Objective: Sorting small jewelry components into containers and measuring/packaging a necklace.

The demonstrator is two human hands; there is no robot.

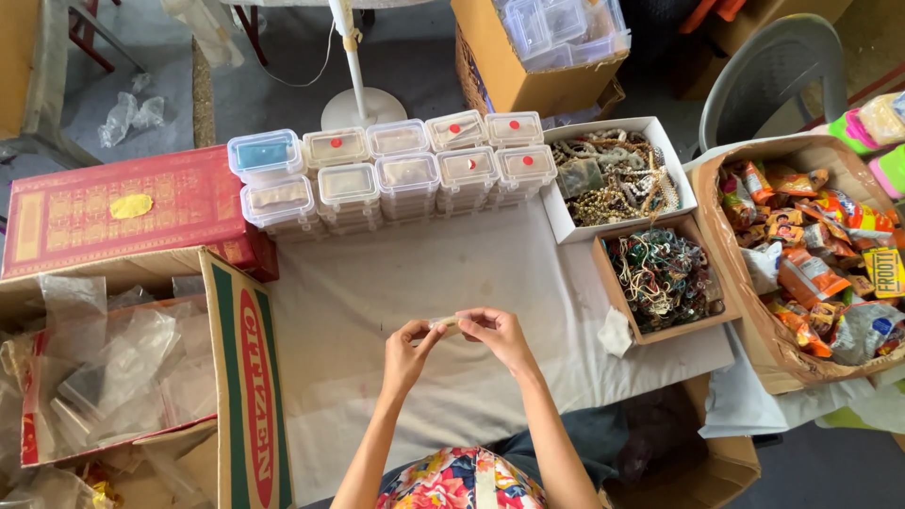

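At my far left an open carton [247, 377] holds a heap of clear bags [113, 368]. Behind it lies a flat red box [123, 212] with a yellow scrap on its lid. To its right, two rows of stacked clear tubs [396, 174] stand along the back of the white cloth [377, 292]; one tub at the left end looks blue inside, and several lids carry red dots.

My left hand [407, 351] and right hand [498, 335] meet over the middle of the cloth, raised just above it. Both pinch a small pale strip [445, 323] between thumb and fingertips, one hand at each end, so the strip spans the short gap between them. What the strip is made of I cannot tell.

Further right, a white box [660, 141] is full of pale bead pieces, and just in front of it a brown box [608, 283] holds a tangle of coloured bead strings. A crumpled white scrap [617, 332] lies against the brown box. At the far right a big carton [745, 273] is filled with orange snack packets [801, 273].
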